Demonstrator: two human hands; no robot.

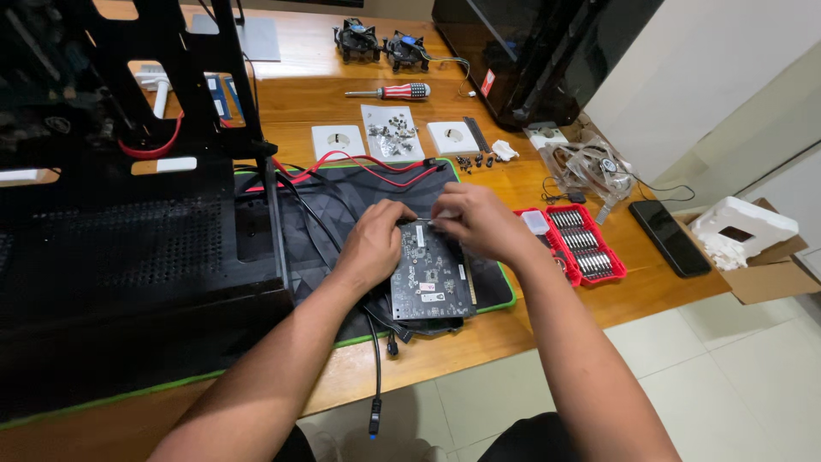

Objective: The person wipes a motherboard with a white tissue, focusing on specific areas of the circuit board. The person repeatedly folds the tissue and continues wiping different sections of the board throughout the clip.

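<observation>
Grip: left hand [374, 244] and right hand [479, 221] both holding circuit board [430, 275] at its far edge.
Room: red bit case [581, 242] just right; black computer case [128, 214] left.

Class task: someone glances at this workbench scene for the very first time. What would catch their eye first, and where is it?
First, the two hands, left hand and right hand, gripping a dark circuit board on the green-edged mat at the centre. Next, the big black computer case filling the left side. The bright red screwdriver bit case lies just right of the hands.
</observation>
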